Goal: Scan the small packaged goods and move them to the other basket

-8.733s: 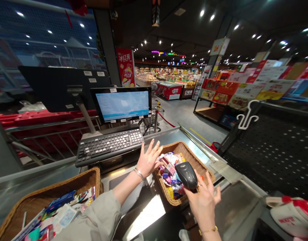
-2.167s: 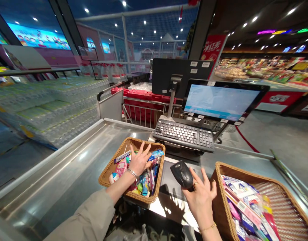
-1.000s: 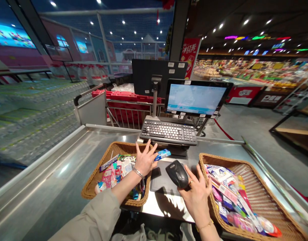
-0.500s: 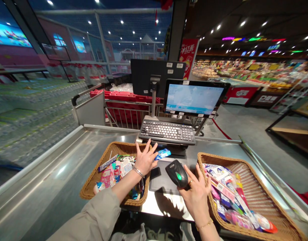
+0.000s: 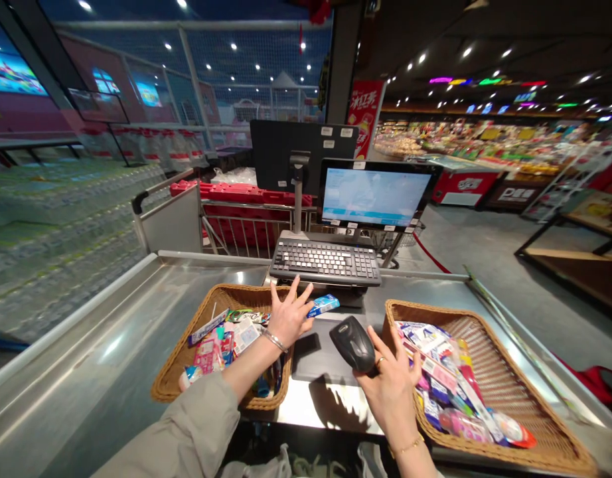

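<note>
My left hand (image 5: 289, 317) holds a small blue packet (image 5: 324, 305) by its thumb and a finger, the other fingers spread, just above the right rim of the left wicker basket (image 5: 179, 368), which is full of small packaged goods. My right hand (image 5: 391, 384) grips a black handheld barcode scanner (image 5: 354, 342), its head aimed toward the packet, over the dark scan plate (image 5: 318, 355). The right wicker basket (image 5: 510, 385) beside my right hand holds several more packets.
A keyboard (image 5: 326, 261) and touchscreen (image 5: 373, 197) stand behind the baskets on the steel checkout counter (image 5: 111, 345). A black customer display (image 5: 301, 149), red carts (image 5: 246, 196) and stacked water bottles (image 5: 47, 245) lie beyond. Store shelves fill the far right.
My left hand lifted the blue packet out of the left basket and held it beside the scanner. The scanner's green light showed half a second ago and is off now.
</note>
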Demonstrator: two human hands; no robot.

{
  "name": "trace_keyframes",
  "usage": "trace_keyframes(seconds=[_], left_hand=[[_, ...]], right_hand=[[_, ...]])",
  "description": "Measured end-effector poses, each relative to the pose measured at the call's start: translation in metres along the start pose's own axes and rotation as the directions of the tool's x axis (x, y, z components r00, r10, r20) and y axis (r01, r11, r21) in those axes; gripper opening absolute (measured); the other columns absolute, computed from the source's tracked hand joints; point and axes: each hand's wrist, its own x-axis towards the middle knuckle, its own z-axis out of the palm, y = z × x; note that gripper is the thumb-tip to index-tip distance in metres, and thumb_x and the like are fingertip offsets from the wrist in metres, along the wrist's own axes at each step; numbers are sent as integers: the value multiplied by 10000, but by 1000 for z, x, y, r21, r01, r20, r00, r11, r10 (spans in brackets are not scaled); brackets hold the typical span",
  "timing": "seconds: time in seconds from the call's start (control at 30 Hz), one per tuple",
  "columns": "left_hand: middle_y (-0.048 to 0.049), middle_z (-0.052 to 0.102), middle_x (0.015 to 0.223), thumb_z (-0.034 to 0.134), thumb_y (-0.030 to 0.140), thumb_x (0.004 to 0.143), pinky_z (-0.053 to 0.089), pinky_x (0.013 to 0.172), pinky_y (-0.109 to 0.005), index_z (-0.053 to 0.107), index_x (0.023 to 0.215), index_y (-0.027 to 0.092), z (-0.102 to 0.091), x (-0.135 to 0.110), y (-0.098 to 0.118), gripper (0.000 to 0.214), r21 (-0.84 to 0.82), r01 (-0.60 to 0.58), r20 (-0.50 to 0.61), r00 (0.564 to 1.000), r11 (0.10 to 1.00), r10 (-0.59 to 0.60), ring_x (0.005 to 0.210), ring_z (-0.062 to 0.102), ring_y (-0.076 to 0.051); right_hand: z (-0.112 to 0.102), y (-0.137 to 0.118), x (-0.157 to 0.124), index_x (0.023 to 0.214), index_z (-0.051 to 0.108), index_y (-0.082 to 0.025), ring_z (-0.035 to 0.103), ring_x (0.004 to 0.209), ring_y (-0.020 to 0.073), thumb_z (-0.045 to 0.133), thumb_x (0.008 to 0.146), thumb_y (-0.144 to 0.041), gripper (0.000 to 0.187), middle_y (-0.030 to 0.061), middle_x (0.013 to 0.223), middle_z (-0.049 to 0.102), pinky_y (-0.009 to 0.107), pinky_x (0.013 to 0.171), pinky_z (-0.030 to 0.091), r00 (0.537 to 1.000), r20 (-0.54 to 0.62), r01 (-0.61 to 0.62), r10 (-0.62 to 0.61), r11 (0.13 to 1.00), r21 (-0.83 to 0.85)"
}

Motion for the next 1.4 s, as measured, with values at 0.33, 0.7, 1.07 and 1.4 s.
trace_keyframes(seconds=[0.33, 0.7, 1.07, 1.4], left_hand=[[-61, 519, 1442, 696, 302, 795, -48, 1026, -834, 686, 1067, 284, 8, 21, 19, 272, -39, -80, -5, 997, 996, 80, 1429, 289, -397], [-70, 521, 1439, 684, 311, 800, -62, 1032, -824, 685, 1080, 292, 17, 45, 41, 281, -83, -193, -8, 981, 978, 193, 1429, 289, -396], [-60, 519, 1441, 668, 293, 810, -118, 1038, -798, 676, 1078, 284, 27, 69, 68, 268, -157, -296, -25, 955, 942, 295, 1437, 280, -379], [-51, 536, 1428, 662, 297, 810, -97, 1038, -808, 666, 1102, 296, 41, 89, 95, 292, -173, -400, -70, 916, 900, 394, 1431, 297, -371]], right_hand=[[-6, 19, -9, 842, 711, -255, 377, 1357, 362, 599, 736, -245, 154, 33, 1257, 661, 642, 1097, 118, 996, -52, -77, 75, 996, -52], [-16, 36, -21, 876, 709, -259, 377, 1363, 339, 550, 803, -319, 185, 34, 1218, 682, 627, 1106, 131, 977, -119, -187, 175, 978, -92], [-29, 54, -32, 1005, 697, -265, 383, 1350, 357, 556, 822, -366, 251, 46, 1220, 680, 638, 1091, 116, 947, -180, -289, 266, 951, -114], [-39, 76, -46, 904, 707, -229, 428, 1312, 352, 522, 848, -466, 306, 77, 1130, 716, 597, 1083, 150, 884, -334, -395, 326, 904, -162]])
